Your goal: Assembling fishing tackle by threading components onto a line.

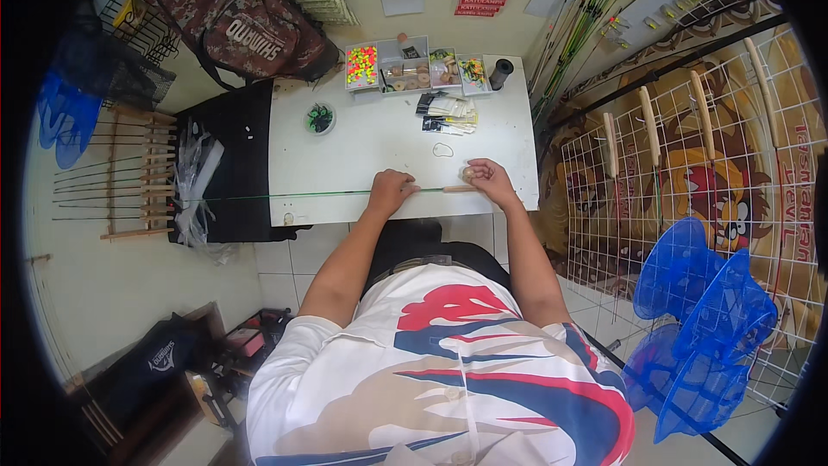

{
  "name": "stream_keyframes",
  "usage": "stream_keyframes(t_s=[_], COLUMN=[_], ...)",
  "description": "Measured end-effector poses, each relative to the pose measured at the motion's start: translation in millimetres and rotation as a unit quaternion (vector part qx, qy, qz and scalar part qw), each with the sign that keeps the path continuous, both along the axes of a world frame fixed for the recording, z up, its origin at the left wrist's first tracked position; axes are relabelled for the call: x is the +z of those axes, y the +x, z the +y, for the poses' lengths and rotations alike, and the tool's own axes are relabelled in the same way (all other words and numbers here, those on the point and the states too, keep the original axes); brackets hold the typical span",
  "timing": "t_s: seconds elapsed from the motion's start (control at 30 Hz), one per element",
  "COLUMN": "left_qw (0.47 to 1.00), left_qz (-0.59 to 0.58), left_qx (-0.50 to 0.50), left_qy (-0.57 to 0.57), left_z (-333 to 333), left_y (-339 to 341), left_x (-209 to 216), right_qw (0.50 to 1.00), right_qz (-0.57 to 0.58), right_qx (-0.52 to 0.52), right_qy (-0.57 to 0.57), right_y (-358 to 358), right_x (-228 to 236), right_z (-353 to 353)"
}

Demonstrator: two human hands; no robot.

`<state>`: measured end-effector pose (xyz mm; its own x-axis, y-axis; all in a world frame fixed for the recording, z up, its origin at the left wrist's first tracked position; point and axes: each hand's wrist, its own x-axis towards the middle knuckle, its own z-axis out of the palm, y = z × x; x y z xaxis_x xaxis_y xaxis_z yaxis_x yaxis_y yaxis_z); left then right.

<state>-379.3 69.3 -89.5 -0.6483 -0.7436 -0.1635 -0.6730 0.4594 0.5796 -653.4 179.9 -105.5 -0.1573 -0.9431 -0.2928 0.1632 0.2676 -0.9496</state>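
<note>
A thin green fishing rod (319, 194) lies across the near part of the white table (362, 155), its tip running out past the left edge. Its short light-brown handle (457, 189) is at the right. My left hand (394, 191) is closed on the rod just left of the handle, thumb and fingertips together. Beside the handle's right end, my right hand (489, 180) curls its fingers round a small pale round thing, too small to name. A little loop of pale thread or line (442, 150) lies on the table beyond the hands.
A compartment tray (404, 45) with bright beads and small parts stands at the table's back, a black spool (500, 74) at its right. Flat packets (447, 112) lie before it; a small tub (320, 118) stands left. Rods on a wire grid (673, 147) and blue nets (690, 311) hang right.
</note>
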Motion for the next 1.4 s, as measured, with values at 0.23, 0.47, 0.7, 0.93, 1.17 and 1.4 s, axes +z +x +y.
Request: stream_keyframes(t_s=[0.23, 0.47, 0.7, 0.93, 1.17, 1.4], left_qw=[0.98, 0.98, 0.952, 0.927, 0.906, 0.939], left_qz=[0.149, 0.085, 0.173, 0.217, 0.292, 0.23], left_qx=[-0.049, -0.014, 0.046, 0.057, 0.073, 0.115], left_qy=[-0.122, 0.179, 0.25, 0.301, 0.299, 0.23], left_z=[7.5, 3.4, -4.4, -4.8, -0.2, 1.8], left_y=[-47.0, -73.8, -65.8, -66.1, -65.5, -67.3], left_x=[23.0, 26.6, 5.3, 20.8, 20.0, 32.5], right_qw=[0.998, 0.999, 1.0, 0.994, 0.997, 0.997], right_qz=[0.056, 0.032, -0.012, -0.104, -0.078, -0.064], right_qx=[0.038, 0.024, 0.019, 0.028, 0.019, -0.015], right_qy=[-0.001, 0.002, 0.006, 0.012, -0.011, 0.027], right_y=[6.6, 7.1, 7.0, 10.2, 14.4, 22.9], right_x=[10.6, 20.2, 38.6, 47.1, 42.0, 54.6], right_z=[-9.2, -14.6, -13.3, -14.7, -19.5, -20.3])
